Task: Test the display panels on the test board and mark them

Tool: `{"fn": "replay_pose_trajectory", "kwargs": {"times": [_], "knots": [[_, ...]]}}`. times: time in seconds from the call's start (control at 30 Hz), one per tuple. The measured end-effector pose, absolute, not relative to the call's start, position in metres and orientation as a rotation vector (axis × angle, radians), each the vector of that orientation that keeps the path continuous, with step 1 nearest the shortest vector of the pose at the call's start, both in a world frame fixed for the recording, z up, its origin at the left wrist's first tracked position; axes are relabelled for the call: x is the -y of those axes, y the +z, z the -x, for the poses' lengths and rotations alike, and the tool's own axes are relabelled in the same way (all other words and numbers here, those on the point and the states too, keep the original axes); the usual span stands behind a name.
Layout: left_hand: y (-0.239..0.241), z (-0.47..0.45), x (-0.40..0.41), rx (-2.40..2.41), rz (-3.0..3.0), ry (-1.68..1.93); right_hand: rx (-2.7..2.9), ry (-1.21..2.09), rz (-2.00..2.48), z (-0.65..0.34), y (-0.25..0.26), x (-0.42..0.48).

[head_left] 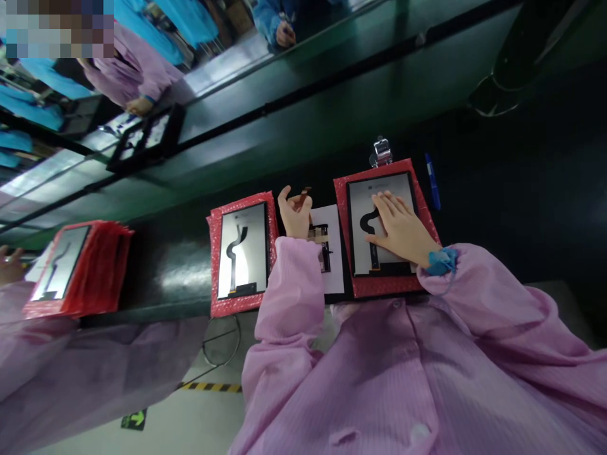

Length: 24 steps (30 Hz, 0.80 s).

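Note:
My right hand (402, 229) lies flat, fingers extended, on a grey display panel (361, 249) whose black curved flex cable (367, 221) passes beside the fingers. That panel rests on red bubble-wrap sheets (379, 288). My left hand (296, 216) is raised with curled fingers, pinching a small brown strip (306, 191) that sticks out at the fingertips. Beneath and beside this hand is a white sheet (334, 234) with a dark printed picture, partly hidden by my sleeve. To its left, another display panel (253, 253) with a black flex cable lies on red bubble wrap (214, 278).
A metal tally counter (380, 151) sits behind the right panel, and a blue pen (432, 182) lies beside it. Far left, a red bubble-wrap stack (102, 272) stands by a co-worker's hand (12, 265). Across the bench are a black tray (147, 136) and other people.

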State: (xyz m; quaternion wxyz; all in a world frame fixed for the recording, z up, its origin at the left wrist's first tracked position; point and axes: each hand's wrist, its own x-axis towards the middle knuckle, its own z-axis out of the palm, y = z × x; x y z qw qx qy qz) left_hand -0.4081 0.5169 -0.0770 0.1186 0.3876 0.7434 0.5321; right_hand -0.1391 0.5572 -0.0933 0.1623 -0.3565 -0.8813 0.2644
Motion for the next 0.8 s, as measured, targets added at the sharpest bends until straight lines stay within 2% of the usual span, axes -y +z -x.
{"fn": "replay_pose_trajectory", "kwargs": {"times": [0.13, 0.37, 0.47, 0.63, 0.8], "knots": [[-0.078, 0.414, -0.517, -1.951, -1.153, 1.686, 2.487, 0.760, 1.012, 0.141, -0.101, -0.557], [-0.071, 0.409, -0.515, -1.831, -1.248, 1.637, 2.365, 0.859, 0.957, 0.141, -0.098, -0.555], [-0.066, 0.404, -0.513, -1.871, -1.226, 1.640, 2.212, 1.010, 0.864, 0.140, -0.095, -0.551], [-0.055, 0.398, -0.509, -1.888, -1.237, 1.574, 1.864, 1.477, 0.716, 0.146, -0.088, -0.548], [-0.049, 0.398, -0.507, -1.776, -1.289, 1.419, 1.870, 1.497, 0.763, 0.163, -0.073, -0.557]]}}
